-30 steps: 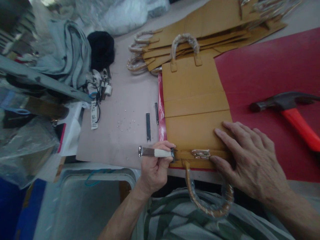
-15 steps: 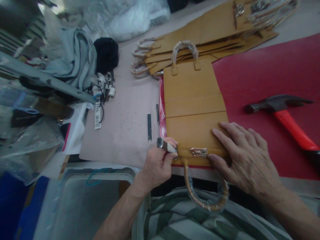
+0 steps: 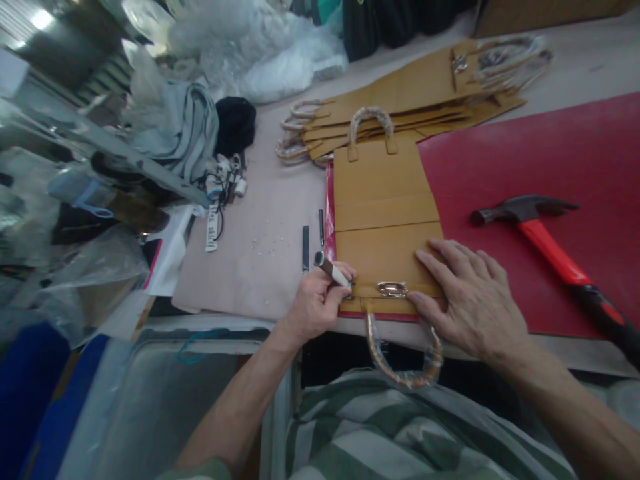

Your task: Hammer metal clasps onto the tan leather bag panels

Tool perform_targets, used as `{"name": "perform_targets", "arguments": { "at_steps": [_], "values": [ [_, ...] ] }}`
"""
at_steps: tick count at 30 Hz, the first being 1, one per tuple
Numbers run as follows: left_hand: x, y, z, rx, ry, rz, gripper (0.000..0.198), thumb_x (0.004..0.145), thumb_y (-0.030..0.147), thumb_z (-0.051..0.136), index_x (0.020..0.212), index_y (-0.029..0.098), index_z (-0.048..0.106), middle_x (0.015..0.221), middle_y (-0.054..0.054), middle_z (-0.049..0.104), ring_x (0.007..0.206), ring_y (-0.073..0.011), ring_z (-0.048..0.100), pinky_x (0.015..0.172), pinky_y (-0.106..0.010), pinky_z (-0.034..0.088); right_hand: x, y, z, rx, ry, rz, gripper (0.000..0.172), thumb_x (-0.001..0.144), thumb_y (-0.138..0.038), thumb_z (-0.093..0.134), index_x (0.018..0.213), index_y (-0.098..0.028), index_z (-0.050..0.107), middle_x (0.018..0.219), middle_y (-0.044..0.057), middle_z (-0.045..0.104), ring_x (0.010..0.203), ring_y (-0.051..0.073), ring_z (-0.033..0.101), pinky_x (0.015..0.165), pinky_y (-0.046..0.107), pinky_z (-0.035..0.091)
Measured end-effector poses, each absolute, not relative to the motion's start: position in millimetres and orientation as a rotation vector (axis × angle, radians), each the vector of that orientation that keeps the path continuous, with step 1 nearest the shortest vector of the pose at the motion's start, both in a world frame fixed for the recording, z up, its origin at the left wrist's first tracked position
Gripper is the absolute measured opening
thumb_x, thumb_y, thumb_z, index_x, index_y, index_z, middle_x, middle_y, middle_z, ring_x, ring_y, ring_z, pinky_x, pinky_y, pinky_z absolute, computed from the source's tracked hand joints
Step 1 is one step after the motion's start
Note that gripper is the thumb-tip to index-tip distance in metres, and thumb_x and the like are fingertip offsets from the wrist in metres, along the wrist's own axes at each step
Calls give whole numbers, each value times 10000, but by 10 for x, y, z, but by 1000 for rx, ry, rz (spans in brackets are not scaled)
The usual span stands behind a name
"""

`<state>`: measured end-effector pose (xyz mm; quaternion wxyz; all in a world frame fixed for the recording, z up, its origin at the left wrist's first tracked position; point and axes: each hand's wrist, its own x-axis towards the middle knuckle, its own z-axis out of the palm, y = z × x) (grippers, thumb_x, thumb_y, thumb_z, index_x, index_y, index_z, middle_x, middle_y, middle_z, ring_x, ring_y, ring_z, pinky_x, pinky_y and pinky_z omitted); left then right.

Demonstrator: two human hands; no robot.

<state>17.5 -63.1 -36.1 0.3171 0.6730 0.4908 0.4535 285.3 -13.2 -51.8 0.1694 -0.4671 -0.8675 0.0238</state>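
A tan leather bag panel [image 3: 385, 233] lies flat, with a plastic-wrapped handle [image 3: 373, 123] at its far end and a second wrapped handle [image 3: 407, 383] hanging over the near table edge. A shiny metal clasp [image 3: 393, 289] sits near its close edge. My left hand [image 3: 315, 300] is closed round a metal punch [image 3: 330, 268] with a pale wrapped shaft, tilted at the panel's near left corner. The punch's tip is hidden by the fingers. Palm down with fingers spread, my right hand [image 3: 470, 293] presses on the panel's right side, thumb beside the clasp.
On the red sheet [image 3: 500, 153] to the right lies a claw hammer [image 3: 547, 247] with a red and black handle. More tan bag panels [image 3: 400, 87] are stacked behind. A dark metal strip [image 3: 305, 247], a thin black rod [image 3: 321, 227] and scattered tiny pieces [image 3: 267, 243] lie left.
The camera view has shifted, so the whole scene sits differently in the picture. Both hands keep about the same places on the panel, and the punch stays in my left hand.
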Motion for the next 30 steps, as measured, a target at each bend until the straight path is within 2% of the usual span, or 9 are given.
{"name": "perform_targets", "arguments": {
  "at_steps": [4,11,22,26,30],
  "values": [
    [186,-672,-405,1818,1299,1198,142,896,99,557,996,172,627,1087,-115,729,1038,-213,710,968,-381,573,2855,-148,-504,-1328,-2460,48,579,981,-521,411,1382,-127,550,1495,201,491,1361,392,456,1123,594,344],
    [241,-716,-483,1938,1347,1302,110,921,151,552,1003,172,623,1050,-118,733,1021,-211,718,938,-359,592,2862,-160,-506,-1308,-2456,31,559,978,-508,442,1379,-134,550,1486,202,500,1359,388,456,1117,592,352],
    [227,-683,-493,1941,1296,1302,137,884,115,571,994,172,628,1040,-107,733,1022,-211,713,947,-372,585,2916,-121,-554,-1245,-2411,132,536,970,-502,490,1365,-148,571,1471,197,518,1363,388,462,1111,623,360],
    [223,-687,-510,1936,1286,1310,152,878,102,569,999,167,632,1045,-108,734,1028,-206,713,950,-364,582,3072,-58,-565,-1140,-2330,266,469,947,-495,533,1276,-175,630,1389,178,587,1266,359,563,1034,577,465],
    [235,-691,-503,1938,1289,1301,171,870,95,560,1007,165,632,1035,-102,731,1027,-202,710,949,-356,578,3345,-20,-355,-1274,-2255,120,378,972,-416,537,1179,-134,680,1319,202,638,1195,337,625,1019,489,506]
  ]
}}
